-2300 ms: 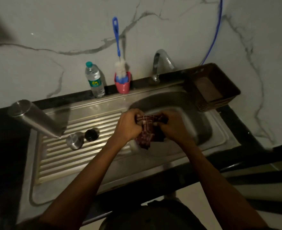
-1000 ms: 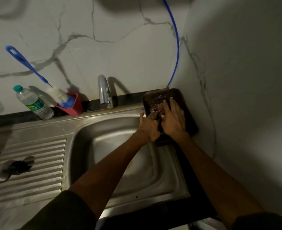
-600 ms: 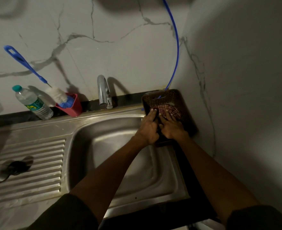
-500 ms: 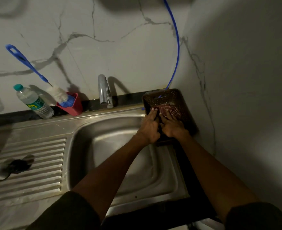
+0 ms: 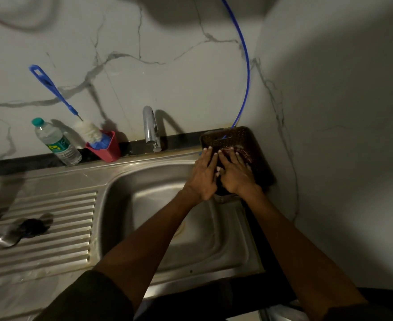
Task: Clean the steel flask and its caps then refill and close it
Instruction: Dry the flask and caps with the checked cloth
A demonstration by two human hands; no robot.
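A dark red checked cloth (image 5: 245, 154) lies in the brown plastic basket (image 5: 261, 158) at the sink's back right corner. My left hand (image 5: 203, 174) and my right hand (image 5: 236, 176) lie flat on it side by side, fingers spread, gripping nothing. At the far left, on the ribbed drainboard, a steel cap (image 5: 5, 238) and a black cap (image 5: 32, 225) lie blurred next to each other. The steel flask itself is out of view, apart from a blurred grey shape at the left edge that I cannot identify.
The steel sink basin (image 5: 144, 205) lies under my forearms, with the tap (image 5: 150, 128) behind it. A water bottle (image 5: 56, 142) and a red cup (image 5: 107, 148) holding a blue bottle brush (image 5: 52, 88) stand at the back wall. A blue hose (image 5: 246, 66) runs down to the basket.
Both hands carried the cloth from over the sink basin to the basket at the right, let go of it, and now rest flat on it. The view swung right, so the flask left the frame.
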